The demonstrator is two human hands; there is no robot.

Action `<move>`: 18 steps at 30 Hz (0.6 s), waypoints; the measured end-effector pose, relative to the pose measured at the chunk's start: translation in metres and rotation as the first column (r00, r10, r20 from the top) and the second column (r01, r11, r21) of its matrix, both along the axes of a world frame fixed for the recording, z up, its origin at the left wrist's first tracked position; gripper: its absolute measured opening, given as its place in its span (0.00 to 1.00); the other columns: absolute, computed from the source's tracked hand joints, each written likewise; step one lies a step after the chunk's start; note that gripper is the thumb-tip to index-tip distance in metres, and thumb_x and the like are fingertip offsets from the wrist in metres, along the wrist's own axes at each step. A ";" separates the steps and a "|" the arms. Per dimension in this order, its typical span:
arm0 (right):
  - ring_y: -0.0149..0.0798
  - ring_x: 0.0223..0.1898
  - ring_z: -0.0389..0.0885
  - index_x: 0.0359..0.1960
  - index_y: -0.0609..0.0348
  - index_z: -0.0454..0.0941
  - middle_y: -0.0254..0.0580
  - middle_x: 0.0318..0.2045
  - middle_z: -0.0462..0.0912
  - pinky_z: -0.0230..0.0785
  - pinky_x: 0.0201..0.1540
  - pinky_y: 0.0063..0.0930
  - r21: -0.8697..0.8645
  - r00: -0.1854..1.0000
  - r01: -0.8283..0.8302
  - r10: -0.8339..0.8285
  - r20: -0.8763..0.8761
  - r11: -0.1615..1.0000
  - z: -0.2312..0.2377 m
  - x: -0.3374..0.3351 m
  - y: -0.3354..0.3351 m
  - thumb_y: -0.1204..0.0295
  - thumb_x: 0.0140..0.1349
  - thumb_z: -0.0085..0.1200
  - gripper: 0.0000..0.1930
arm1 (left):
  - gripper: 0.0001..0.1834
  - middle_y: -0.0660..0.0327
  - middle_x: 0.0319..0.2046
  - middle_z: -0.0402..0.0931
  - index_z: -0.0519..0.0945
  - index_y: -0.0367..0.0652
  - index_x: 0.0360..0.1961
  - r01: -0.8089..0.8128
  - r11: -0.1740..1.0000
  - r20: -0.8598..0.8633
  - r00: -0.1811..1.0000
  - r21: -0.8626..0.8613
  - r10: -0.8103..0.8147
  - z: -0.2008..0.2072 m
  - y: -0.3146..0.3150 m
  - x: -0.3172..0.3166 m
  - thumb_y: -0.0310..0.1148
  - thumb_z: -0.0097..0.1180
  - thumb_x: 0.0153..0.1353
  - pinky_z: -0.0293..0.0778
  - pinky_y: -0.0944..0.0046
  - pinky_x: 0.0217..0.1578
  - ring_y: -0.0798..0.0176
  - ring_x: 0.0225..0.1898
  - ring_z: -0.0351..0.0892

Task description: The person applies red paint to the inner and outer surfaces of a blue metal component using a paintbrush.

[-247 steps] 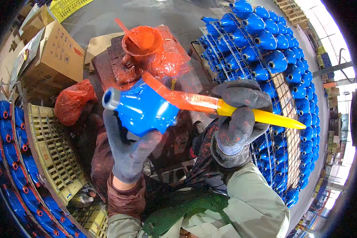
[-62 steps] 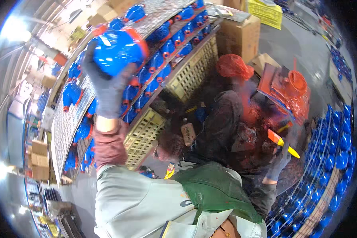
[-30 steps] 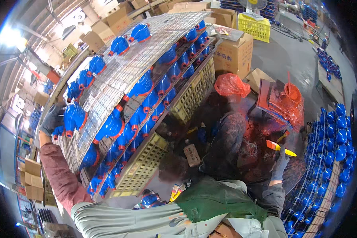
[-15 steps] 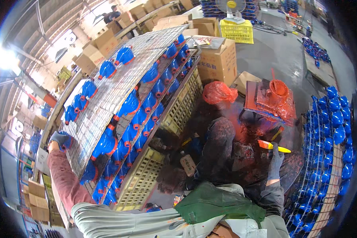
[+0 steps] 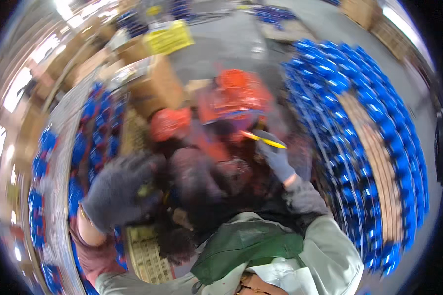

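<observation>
My right hand [image 5: 274,157], in a grey-blue glove, grips a paintbrush [image 5: 275,143] with a yellow handle; its reddish end points left toward the paint-covered stand [image 5: 253,101]. On that stand sits a red-coated tub [image 5: 233,81]. My left hand [image 5: 120,189], in a dark grey glove, is raised large in front of the left rack. Motion smears its fingers, and whether anything is in them cannot be made out. Blue bell-shaped pieces with red rims [image 5: 79,147] fill the wire rack [image 5: 66,147] on the left.
Stacked racks of glossy blue pieces [image 5: 330,73] stand close on my right. A red plastic bag [image 5: 170,124] lies left of the stand, beside a cardboard box [image 5: 155,86]. A yellow crate [image 5: 170,38] is farther back. Pale yellow crates [image 5: 150,253] support the left rack.
The view has swung to the right. My left hand has come off the blue piece on the left rack and moved inward. My right hand still holds the brush, now nearer the stand.
</observation>
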State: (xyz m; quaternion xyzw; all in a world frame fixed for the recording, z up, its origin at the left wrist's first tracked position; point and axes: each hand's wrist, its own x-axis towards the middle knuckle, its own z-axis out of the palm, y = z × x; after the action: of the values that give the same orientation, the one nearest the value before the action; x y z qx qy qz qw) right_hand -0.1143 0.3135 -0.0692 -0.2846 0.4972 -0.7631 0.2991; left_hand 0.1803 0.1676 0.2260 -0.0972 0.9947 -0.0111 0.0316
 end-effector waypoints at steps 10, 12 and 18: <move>0.47 0.32 0.83 0.56 0.49 0.75 0.48 0.35 0.83 0.74 0.35 0.35 -0.007 0.232 0.496 -0.141 -0.962 0.868 0.146 -0.117 0.166 0.69 0.54 0.60 0.25 | 0.27 0.50 0.51 0.73 0.74 0.45 0.53 0.394 0.894 -0.078 0.919 0.214 -0.386 -0.228 0.028 -0.105 0.45 0.58 0.53 0.60 0.44 0.60 0.45 0.56 0.68; 0.46 0.33 0.83 0.52 0.52 0.78 0.47 0.35 0.83 0.73 0.35 0.35 0.028 0.223 0.608 -0.137 -0.965 0.793 0.136 -0.149 0.187 0.72 0.49 0.61 0.24 | 0.25 0.51 0.50 0.74 0.75 0.45 0.52 0.331 0.933 -0.139 0.940 0.143 -0.312 -0.266 0.017 -0.091 0.44 0.58 0.54 0.59 0.42 0.60 0.46 0.57 0.68; 0.52 0.47 0.79 0.55 0.52 0.76 0.50 0.45 0.81 0.71 0.49 0.39 -0.042 -0.102 0.946 0.172 -0.980 0.322 0.098 -0.256 0.296 0.77 0.51 0.56 0.25 | 0.15 0.52 0.42 0.78 0.79 0.42 0.40 0.022 0.993 -0.517 0.855 0.115 0.041 -0.309 0.022 -0.092 0.37 0.58 0.53 0.62 0.44 0.59 0.46 0.54 0.72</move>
State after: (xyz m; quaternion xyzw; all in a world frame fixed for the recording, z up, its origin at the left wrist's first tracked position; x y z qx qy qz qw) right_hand -0.3699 0.6094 0.0290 -0.3081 0.8859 -0.1008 -0.3318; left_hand 0.0880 0.1901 -0.0828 -0.0996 0.9648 0.0740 -0.2319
